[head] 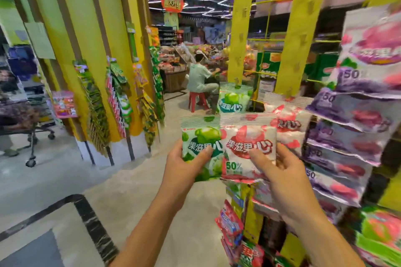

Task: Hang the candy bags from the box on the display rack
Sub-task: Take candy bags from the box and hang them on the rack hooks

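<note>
Holding a bag in each hand, you are in the hanging step. Your left hand (184, 165) pinches a green bag (199, 141) near its lower edge, thumb across the front. Your right hand (280, 171) clamps a red bag (247, 147) the same way. The two bags touch, red overlapping green, raised just left of the rack (291, 54). Farther off hang a green hung bag (233, 99) and a red hung bag (288, 123), with purple bags (347, 115) layered to the right. The box is out of view. Next, you probably need to carry each bag to its matching colour and slip the clear top strip onto a hook. The hook tips are hidden, so align slowly.
</note>
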